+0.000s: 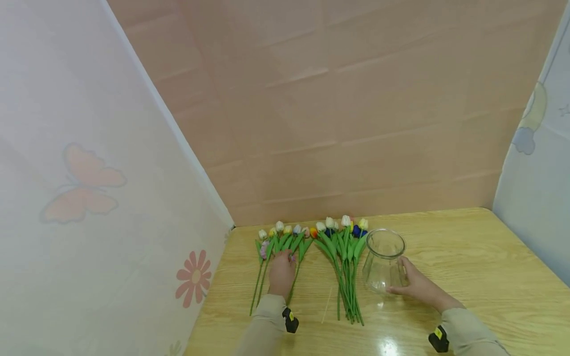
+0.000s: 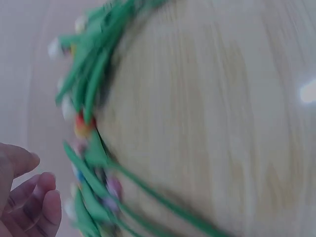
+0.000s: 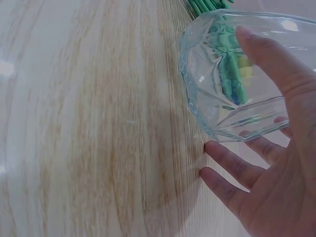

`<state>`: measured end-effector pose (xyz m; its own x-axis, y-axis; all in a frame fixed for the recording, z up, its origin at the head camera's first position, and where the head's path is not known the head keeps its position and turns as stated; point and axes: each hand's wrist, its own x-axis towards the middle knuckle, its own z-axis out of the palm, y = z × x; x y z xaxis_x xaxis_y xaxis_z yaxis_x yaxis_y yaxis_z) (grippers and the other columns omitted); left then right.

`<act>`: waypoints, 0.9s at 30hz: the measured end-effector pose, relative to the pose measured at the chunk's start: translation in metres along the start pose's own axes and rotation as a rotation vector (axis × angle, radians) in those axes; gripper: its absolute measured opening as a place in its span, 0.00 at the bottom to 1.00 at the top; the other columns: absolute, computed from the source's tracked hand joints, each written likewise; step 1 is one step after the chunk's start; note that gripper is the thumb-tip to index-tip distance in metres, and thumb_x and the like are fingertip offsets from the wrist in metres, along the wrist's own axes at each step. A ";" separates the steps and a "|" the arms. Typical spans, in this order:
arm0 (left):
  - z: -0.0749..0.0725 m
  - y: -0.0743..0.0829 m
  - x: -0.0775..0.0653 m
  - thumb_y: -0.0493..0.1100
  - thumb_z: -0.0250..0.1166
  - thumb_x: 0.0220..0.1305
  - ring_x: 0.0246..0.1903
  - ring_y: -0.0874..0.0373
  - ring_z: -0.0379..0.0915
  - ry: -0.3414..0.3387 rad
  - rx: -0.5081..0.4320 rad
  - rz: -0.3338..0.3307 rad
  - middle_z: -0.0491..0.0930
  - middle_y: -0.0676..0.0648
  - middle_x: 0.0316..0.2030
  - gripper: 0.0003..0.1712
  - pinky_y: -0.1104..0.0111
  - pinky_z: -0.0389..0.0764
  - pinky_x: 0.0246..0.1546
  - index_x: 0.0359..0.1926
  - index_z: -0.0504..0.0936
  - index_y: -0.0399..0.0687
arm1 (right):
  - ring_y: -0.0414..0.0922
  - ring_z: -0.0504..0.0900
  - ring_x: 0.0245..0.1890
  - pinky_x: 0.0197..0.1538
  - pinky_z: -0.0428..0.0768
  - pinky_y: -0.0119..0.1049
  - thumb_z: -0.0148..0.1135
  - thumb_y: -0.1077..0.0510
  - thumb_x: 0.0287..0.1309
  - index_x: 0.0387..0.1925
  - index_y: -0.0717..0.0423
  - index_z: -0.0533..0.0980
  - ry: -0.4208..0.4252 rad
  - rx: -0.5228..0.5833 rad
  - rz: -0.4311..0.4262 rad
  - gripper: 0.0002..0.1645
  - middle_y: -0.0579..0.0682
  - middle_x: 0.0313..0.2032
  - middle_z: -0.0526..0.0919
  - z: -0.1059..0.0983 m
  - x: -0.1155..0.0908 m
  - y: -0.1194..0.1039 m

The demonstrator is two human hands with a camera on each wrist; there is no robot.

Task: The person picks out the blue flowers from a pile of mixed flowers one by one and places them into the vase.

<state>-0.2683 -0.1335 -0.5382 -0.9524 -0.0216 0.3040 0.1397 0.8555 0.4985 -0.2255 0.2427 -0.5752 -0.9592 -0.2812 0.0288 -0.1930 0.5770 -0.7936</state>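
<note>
My right hand [image 1: 420,284] holds the side of a clear glass vase [image 1: 378,272] that stands upright with its rim up. In the right wrist view, its thumb [image 3: 266,54] lies across the glass and the fingers spread along the other side and near the base. Over a spread of tulips [image 1: 279,226] on the left, my left hand [image 1: 281,274] hovers with loosely bent fingers. Nothing shows between those fingers [image 2: 47,182] in the left wrist view. A second bunch of tulips [image 1: 345,247], white, yellow and dark blue, lies just left of the vase.
The wooden table [image 1: 467,257] meets a brownish backdrop [image 1: 356,123] behind the flowers. Pale printed cloths hang as walls, the left cloth [image 1: 133,222] nearer than the right cloth [image 1: 539,198]. A thin pale stick [image 1: 327,306] lies between the two flower groups.
</note>
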 end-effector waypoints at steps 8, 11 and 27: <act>0.020 0.040 -0.007 0.39 0.63 0.66 0.12 0.69 0.64 -0.125 -0.071 0.127 0.78 0.53 0.23 0.05 0.76 0.63 0.10 0.41 0.83 0.46 | 0.80 0.45 0.65 0.59 0.53 0.75 0.71 0.45 0.52 0.72 0.70 0.33 -0.012 -0.001 0.011 0.69 0.81 0.68 0.41 0.000 -0.001 0.001; 0.031 0.049 -0.015 0.41 0.63 0.66 0.11 0.71 0.62 -0.149 -0.015 0.168 0.76 0.56 0.19 0.03 0.78 0.61 0.10 0.37 0.83 0.48 | 0.80 0.44 0.65 0.59 0.53 0.74 0.71 0.45 0.53 0.72 0.70 0.33 -0.014 0.000 0.010 0.69 0.81 0.68 0.40 0.000 -0.001 0.001; 0.075 0.070 -0.047 0.45 0.61 0.67 0.13 0.69 0.64 -0.284 0.240 0.197 0.74 0.57 0.16 0.12 0.75 0.64 0.13 0.24 0.78 0.54 | 0.80 0.44 0.65 0.59 0.53 0.75 0.71 0.46 0.52 0.73 0.69 0.34 -0.007 0.014 -0.004 0.68 0.80 0.68 0.41 0.000 0.000 0.001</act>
<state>-0.2337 -0.0341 -0.5790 -0.9552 0.2694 0.1226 0.2919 0.9260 0.2395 -0.2258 0.2434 -0.5761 -0.9570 -0.2887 0.0282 -0.1941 0.5650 -0.8020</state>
